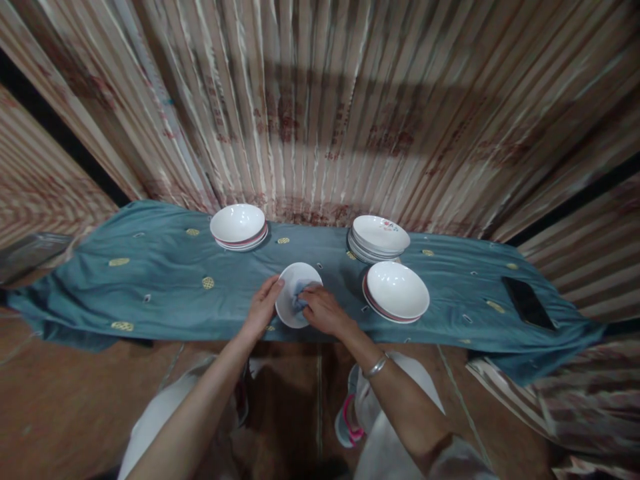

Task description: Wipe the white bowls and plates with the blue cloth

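Note:
Near the table's front edge, a white bowl (290,316) is tilted between my two hands. My left hand (264,305) grips its left rim, with the thumb on the inner side. Inside the bowl, my right hand (324,309) presses a bunched blue-grey cloth (299,297) against the surface. Part of the cloth is hidden under the fingers. To the right of my hands sits a stack of white bowls (397,291), one showing a reddish outside.
A blue-green patterned cloth (165,267) covers the table. Stacked bowls (237,224) stand at the back left, and stacked plates with a floral print (379,235) at the back right. A black phone (528,303) lies far right. Pleated curtains (320,120) hang behind.

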{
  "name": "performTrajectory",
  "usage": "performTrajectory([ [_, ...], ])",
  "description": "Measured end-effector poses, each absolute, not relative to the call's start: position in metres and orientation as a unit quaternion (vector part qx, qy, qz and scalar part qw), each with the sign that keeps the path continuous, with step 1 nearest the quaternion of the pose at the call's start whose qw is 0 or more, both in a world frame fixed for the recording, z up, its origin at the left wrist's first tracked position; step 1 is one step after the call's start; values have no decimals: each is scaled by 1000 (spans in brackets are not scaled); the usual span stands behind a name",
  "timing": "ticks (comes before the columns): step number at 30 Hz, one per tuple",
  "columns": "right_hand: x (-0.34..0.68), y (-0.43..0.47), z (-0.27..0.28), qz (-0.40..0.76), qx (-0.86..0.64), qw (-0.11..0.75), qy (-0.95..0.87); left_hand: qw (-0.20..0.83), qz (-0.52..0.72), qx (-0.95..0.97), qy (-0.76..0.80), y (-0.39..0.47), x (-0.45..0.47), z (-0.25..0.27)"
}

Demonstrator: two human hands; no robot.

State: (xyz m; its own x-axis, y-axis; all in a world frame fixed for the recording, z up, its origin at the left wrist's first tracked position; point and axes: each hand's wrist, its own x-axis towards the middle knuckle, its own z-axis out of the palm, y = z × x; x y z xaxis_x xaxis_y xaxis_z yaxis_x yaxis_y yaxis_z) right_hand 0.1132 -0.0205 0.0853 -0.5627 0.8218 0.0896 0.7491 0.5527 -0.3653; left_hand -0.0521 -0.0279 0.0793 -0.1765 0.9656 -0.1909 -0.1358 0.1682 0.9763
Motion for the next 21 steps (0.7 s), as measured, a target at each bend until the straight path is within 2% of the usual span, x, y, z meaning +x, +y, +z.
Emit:
performTrajectory([
  [4, 107, -27, 84, 266, -424, 181, -847, 471, 535, 416, 564, -23, -54, 70],
  [8, 95, -29, 83, 314, -412, 265, -814, 445, 534, 437, 571, -20, -55, 68],
  [11, 85, -27, 84, 285, -413, 284, -817, 443, 532, 444, 570, -19, -55, 66],
  [21, 83, -9, 97, 76, -431, 279, -855, 445, 525, 491, 534, -24, -55, 68],
])
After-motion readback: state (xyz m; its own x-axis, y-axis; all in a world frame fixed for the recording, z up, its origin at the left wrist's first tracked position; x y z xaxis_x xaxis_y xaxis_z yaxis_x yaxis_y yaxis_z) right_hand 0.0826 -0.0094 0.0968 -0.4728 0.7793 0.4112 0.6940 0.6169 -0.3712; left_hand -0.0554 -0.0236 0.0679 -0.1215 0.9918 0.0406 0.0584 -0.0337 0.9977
